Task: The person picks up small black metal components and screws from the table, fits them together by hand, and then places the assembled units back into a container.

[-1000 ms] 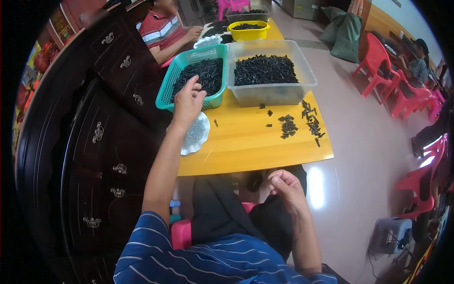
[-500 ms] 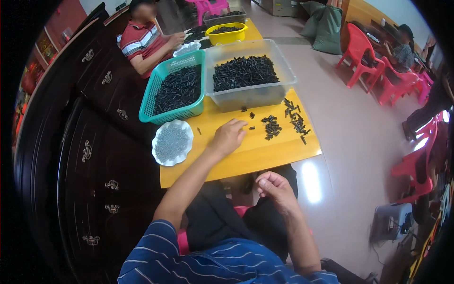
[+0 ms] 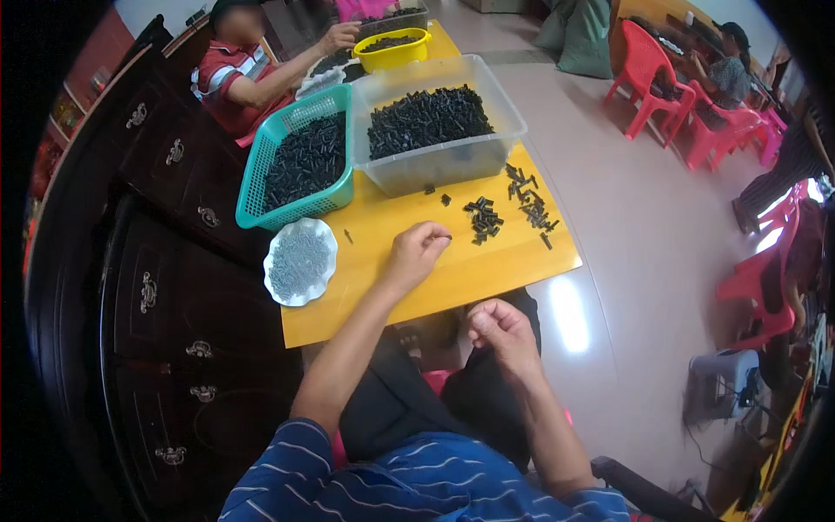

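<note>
My left hand (image 3: 416, 257) is just above the yellow tabletop (image 3: 374, 291), its thumb and forefinger pinched on a small black tube-like piece (image 3: 448, 237), mostly hidden by the fingers. My right hand (image 3: 507, 337) hovers over my lap beyond the table's near edge. Its fingers are curled with the thumb against them, and whatever they hold cannot be made out. Right of my left hand lie a small pile of black pieces (image 3: 482, 221) and a looser pile (image 3: 532, 204). A white scalloped plate (image 3: 271, 287) of small silvery pins or screws stands to the left.
A green basket (image 3: 252, 187) and a clear plastic bin (image 3: 417, 174), both full of black pieces, stand behind my hands. Farther back is a yellow tub (image 3: 391, 56), beside a seated person (image 3: 239, 83). Dark drawers (image 3: 165, 226) line the left; red chairs (image 3: 648, 78) stand right.
My left hand has picked up the black piece that lay beside its fingertips. My right hand stays nearly in place. The other person's hand has risen toward the yellow tub.
</note>
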